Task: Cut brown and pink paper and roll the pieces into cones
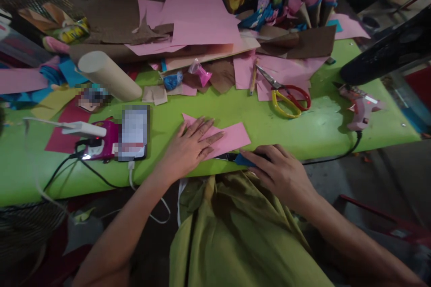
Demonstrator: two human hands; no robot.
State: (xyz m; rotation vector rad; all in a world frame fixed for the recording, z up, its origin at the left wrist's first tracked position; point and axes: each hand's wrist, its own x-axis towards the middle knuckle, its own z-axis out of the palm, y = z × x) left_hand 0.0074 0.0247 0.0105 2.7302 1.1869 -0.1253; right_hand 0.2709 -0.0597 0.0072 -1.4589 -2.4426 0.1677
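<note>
My left hand [191, 145] lies flat with fingers stretched out on a pink paper strip [235, 136], pressing it to the green table [303, 130] near the front edge. My right hand [279, 172] is closed around a blue-handled cutter [237, 158], whose dark blade lies along the strip's near edge just right of my left fingers.
Red-and-yellow scissors [289, 96] and a pencil [253, 80] lie behind the strip on pink sheets. A pink glue gun [360, 107] stands at the right, a phone [134, 132] and charger [97, 141] at the left, a cardboard tube [107, 75] behind them. Paper scraps pile up at the back.
</note>
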